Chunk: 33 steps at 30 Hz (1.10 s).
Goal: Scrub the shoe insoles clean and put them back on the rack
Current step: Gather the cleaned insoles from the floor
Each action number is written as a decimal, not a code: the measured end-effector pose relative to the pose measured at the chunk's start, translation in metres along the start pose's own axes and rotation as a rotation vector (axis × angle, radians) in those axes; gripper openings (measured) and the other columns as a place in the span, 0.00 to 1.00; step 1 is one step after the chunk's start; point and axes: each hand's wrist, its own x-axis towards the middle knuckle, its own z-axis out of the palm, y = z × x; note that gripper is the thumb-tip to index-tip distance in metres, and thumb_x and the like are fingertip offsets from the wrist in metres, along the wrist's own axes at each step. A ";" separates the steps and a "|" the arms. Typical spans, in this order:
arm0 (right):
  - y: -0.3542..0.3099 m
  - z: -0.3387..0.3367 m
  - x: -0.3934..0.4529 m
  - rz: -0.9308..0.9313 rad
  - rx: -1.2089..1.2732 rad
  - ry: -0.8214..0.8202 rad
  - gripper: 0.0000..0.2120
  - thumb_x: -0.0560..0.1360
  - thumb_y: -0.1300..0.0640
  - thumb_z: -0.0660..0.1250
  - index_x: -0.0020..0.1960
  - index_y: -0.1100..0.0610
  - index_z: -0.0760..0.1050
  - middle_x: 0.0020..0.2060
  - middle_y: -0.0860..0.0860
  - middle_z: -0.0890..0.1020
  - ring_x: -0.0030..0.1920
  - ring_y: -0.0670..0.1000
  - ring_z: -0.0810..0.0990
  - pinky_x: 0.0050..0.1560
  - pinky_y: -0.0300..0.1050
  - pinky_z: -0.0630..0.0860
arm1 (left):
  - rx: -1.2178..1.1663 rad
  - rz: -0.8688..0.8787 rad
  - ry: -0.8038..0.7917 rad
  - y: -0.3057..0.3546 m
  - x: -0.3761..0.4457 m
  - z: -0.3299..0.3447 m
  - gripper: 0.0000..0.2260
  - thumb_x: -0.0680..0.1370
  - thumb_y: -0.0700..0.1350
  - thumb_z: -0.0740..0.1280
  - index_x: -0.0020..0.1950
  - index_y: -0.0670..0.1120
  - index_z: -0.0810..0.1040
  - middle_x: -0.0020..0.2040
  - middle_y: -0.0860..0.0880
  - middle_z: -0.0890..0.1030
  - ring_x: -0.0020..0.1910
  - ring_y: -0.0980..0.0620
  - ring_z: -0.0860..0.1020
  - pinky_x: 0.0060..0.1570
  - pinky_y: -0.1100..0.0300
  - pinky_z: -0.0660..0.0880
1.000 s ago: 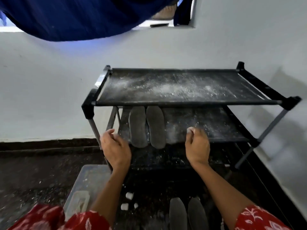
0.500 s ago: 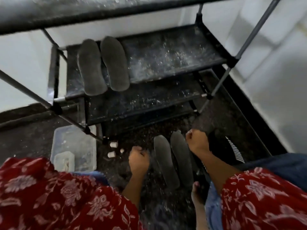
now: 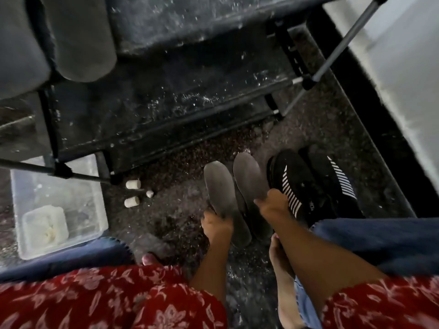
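While the left hand held the left grey insole in its grip, the right hand gripped the right insole on the floor beside black sneakers.

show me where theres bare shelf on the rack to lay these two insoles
Free: the middle shelf right of the two insoles on the rack, up to the right post. The lower shelf also shows nothing on it. Crowded: the floor by the black shoes and the clear tub.

Insoles, shoes on floor
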 end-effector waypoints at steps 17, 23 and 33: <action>0.003 0.027 0.004 0.054 -0.118 0.083 0.31 0.71 0.52 0.72 0.67 0.59 0.61 0.63 0.60 0.68 0.63 0.61 0.70 0.57 0.59 0.72 | -0.014 -0.044 0.079 0.001 0.026 0.024 0.28 0.72 0.43 0.72 0.64 0.36 0.62 0.64 0.35 0.69 0.64 0.35 0.69 0.61 0.46 0.68; 0.003 0.026 0.006 0.060 -0.074 0.068 0.24 0.74 0.55 0.69 0.66 0.60 0.66 0.63 0.60 0.70 0.62 0.61 0.71 0.58 0.57 0.72 | 0.041 -0.033 0.026 -0.002 0.033 0.020 0.17 0.74 0.43 0.69 0.60 0.36 0.74 0.58 0.36 0.78 0.59 0.37 0.75 0.55 0.50 0.73; 0.011 -0.011 -0.001 -0.063 0.088 -0.106 0.12 0.77 0.61 0.62 0.58 0.64 0.75 0.55 0.63 0.79 0.58 0.62 0.76 0.55 0.49 0.72 | -0.009 0.121 -0.085 0.001 0.015 -0.021 0.09 0.74 0.46 0.68 0.50 0.45 0.82 0.44 0.43 0.83 0.48 0.44 0.81 0.49 0.55 0.78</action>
